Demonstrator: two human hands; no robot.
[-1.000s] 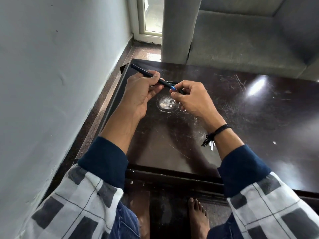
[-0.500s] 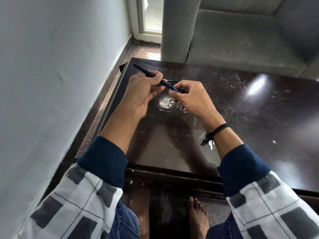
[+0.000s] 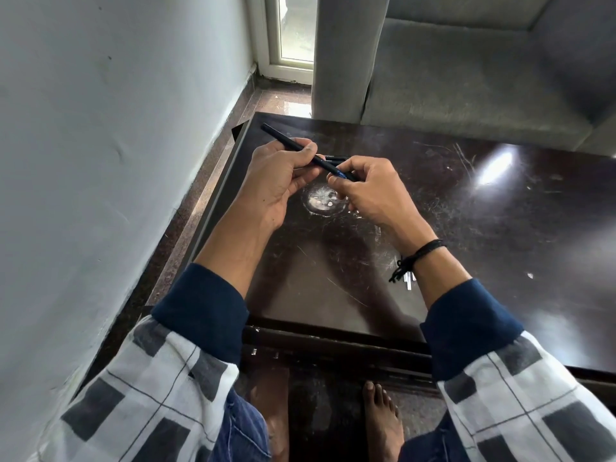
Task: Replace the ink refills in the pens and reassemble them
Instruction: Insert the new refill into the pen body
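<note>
- Head view: the left hand [image 3: 280,181] grips the black pen [image 3: 286,141] above the far left corner of the tabletop [image 3: 500,228]; the right hand [image 3: 370,191] pinches its front end.
- The blue gap [image 3: 340,174] between the two parts has become smaller than a second ago; I think this pen is almost closed.

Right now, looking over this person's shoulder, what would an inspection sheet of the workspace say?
Surface: dark table, scratched, with a pale round scuffed patch.
Job's things: black pen held above the table; dark pen parts beyond the fingers.
Clutter: small white pieces by the right wrist, partly hidden.
Grips: left hand holds the pen's barrel; right hand pinches its blue-marked end.
Cables: nothing seen.
Surroundings: grey sofa behind, white wall at left, bare feet on the floor.
</note>
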